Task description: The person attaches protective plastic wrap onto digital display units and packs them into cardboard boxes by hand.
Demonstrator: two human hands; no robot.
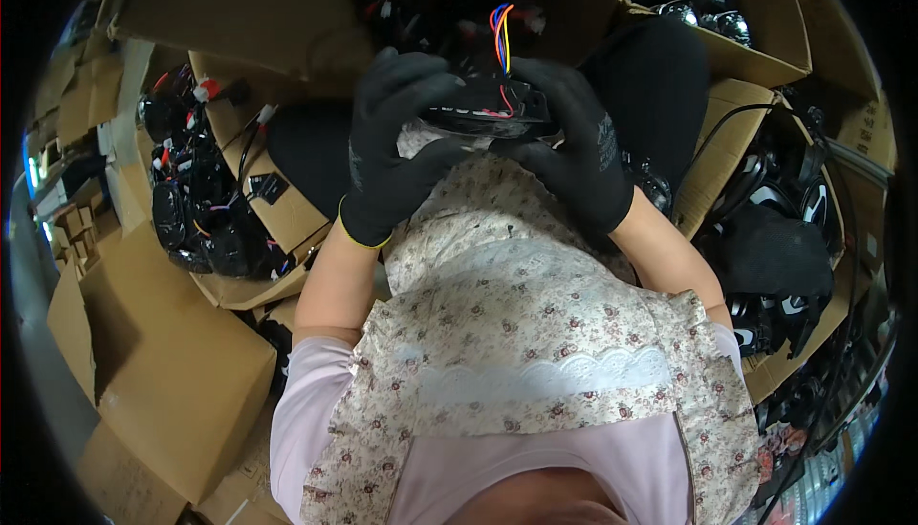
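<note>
Both hands wear black work gloves and meet in front of the person's chest, above a floral apron (535,334) worn over a pale pink shirt. The left hand (397,138) curls its fingers over the top and left end of a small black plastic part (483,114), with the thumb tucked underneath, so it grips the piece from that side. The right hand (574,142) wraps around the right end of the same part, fingers closed on it and the palm turned inward. The part sits between the two hands, held level just above the apron's upper edge. A short bundle of coloured wires (502,32), red, blue and orange, rises from its top. To the person's left, an open cardboard box (229,286) holds many similar black parts with wires and white connectors. To the right, another cardboard box (717,142) stands beside dark moulded pieces, and a box at the upper right (765,56) holds shiny rounded black items. More plain cartons (182,401) are stacked at the lower left.
</note>
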